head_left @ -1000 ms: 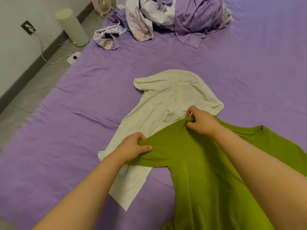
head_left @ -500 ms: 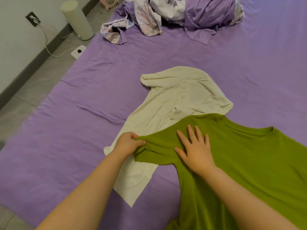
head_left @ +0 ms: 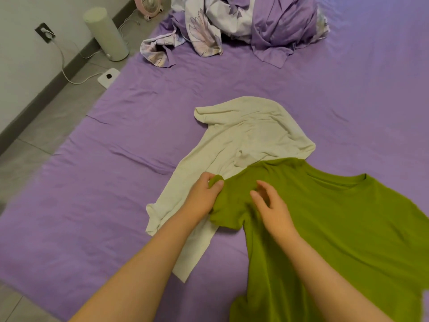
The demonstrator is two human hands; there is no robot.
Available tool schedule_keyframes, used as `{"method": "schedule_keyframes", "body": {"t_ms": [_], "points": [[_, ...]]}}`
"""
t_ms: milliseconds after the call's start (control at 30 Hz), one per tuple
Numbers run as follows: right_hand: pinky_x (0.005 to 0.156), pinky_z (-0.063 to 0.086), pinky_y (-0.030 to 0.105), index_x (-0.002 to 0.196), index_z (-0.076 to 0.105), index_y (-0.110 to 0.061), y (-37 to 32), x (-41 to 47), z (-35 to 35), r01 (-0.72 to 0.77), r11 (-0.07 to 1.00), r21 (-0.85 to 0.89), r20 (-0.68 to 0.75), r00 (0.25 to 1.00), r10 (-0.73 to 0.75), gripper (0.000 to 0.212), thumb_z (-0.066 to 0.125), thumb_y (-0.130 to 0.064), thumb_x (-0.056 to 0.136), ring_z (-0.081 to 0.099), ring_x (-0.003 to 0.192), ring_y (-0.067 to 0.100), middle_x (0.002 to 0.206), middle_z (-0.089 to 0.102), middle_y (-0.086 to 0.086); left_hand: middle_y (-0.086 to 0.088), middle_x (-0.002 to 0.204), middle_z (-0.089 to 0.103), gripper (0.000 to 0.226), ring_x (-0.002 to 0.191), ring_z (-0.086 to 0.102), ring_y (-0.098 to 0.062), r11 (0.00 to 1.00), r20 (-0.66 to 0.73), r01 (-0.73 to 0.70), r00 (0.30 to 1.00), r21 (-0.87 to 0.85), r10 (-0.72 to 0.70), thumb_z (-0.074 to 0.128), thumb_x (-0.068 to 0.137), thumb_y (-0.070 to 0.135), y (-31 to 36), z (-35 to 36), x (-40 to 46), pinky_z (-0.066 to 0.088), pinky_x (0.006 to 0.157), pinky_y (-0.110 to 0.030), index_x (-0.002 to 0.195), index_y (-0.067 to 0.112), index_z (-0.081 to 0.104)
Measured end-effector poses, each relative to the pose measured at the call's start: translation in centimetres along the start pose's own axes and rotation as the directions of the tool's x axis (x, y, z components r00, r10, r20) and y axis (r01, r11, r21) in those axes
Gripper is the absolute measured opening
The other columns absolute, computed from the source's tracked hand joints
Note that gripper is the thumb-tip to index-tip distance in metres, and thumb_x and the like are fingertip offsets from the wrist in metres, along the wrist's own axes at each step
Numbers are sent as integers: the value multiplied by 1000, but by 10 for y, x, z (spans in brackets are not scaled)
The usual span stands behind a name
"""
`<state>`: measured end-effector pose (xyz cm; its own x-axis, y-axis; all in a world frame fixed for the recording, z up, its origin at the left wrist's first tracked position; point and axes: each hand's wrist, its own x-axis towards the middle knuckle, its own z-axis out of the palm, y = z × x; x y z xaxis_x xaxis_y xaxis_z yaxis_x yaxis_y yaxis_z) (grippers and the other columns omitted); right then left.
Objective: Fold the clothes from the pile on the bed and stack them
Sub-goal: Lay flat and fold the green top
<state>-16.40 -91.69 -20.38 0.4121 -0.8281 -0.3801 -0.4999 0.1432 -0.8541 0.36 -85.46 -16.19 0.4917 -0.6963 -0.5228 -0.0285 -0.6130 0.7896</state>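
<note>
Right hand (head_left: 272, 209) lifted off green shirt (head_left: 336, 224).

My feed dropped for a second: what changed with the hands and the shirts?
The right hand let go of the green shirt's shoulder, pressed flat on it, and now hovers with curled fingers by the sleeve. The left hand kept its pinch on the sleeve edge. The cream shirt stayed put.

A tall white tube (head_left: 105, 34) stands on the grey floor (head_left: 58, 117) by the wall. A pink fan (head_left: 148, 5), a plug socket (head_left: 44, 33) and a small white box (head_left: 108, 76) are near.
</note>
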Motion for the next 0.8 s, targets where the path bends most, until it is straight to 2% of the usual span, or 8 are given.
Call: {"method": "schedule_keyframes", "body": {"t_ms": [100, 200, 300, 400, 533, 633, 733, 800], "points": [[76, 53, 25, 107, 62, -24, -2, -10, -14, -257, 823, 507, 91, 965, 246, 37, 46, -52, 89, 66, 96, 5, 115, 68, 5, -8, 95, 59, 20, 67, 65, -18, 959, 298, 190, 947, -210, -123, 48, 99, 30, 24, 43, -15, 55, 47, -34, 113, 16, 47], [85, 54, 35, 116, 63, -17, 16, -12, -36, -328, 679, 656, 168, 941, 293, 62, 47, -64, 78, 67, 104, 17, 114, 70, 5, -12, 116, 57, 27, 96, 60, -22, 906, 481, 369, 845, -209, -233, 38, 101, 32, 30, 83, -23, 55, 58, -36, 124, 21, 47], [97, 48, 37, 137, 44, -6, 37, -11, -47, -320, 799, 509, 15, 932, 363, 54, 64, -20, 88, 58, 114, 21, 132, 57, 12, -15, 110, 61, 31, 91, 59, -19, 870, 361, 382, 894, -313, -263, 39, 100, 20, 19, 103, -23, 50, 68, -31, 127, 12, 52], [78, 50, 21, 139, 36, 2, 50, -9, -53, -307, 879, 365, -61, 934, 351, 54, 53, 13, 89, 55, 104, 22, 129, 55, 26, -9, 101, 66, 32, 90, 63, -20, 999, 30, -30, 999, 14, 30, 41, 96, 4, -8, 96, -19, 52, 82, -35, 121, 8, 59], [65, 49, 9, 137, 40, -4, 52, -9, -69, -180, 929, 324, -162, 957, 242, 51, 51, 13, 90, 62, 83, 8, 105, 64, 15, -4, 140, 50, 39, 129, 43, -22, 654, 266, -448, 893, 609, 364, 44, 97, 15, -25, 88, -6, 34, 105, -32, 134, 19, 53], [65, 45, 2, 135, 42, -13, 60, -16, -84, -99, 955, 281, -206, 965, 161, 54, 53, 12, 89, 62, 84, -6, 104, 62, 5, -3, 161, 8, 63, 148, 3, -26, 324, 487, -551, 833, 769, 262, 35, 97, 53, -28, 102, 1, 8, 118, -48, 152, 27, 18], [72, 37, -5, 138, 45, -11, 72, -21, -99, -47, 986, 157, -279, 956, 90, 56, 55, 12, 88, 51, 108, 10, 123, 54, 4, -4, 160, -15, 84, 146, -18, -29, 183, 540, -565, 824, 805, 170, 33, 90, 69, -33, 115, 9, -4, 116, -57, 152, 29, -7], [73, 38, -1, 133, 52, -10, 81, -24, -106, -33, 999, 20, -293, 955, 37, 51, 55, 13, 87, 55, 97, 17, 123, 59, 7, -4, 158, -22, 92, 145, -21, -29, 115, 550, -563, 826, 819, 124, 36, 87, 72, -37, 118, 15, -6, 115, -59, 151, 29, -14]]}}
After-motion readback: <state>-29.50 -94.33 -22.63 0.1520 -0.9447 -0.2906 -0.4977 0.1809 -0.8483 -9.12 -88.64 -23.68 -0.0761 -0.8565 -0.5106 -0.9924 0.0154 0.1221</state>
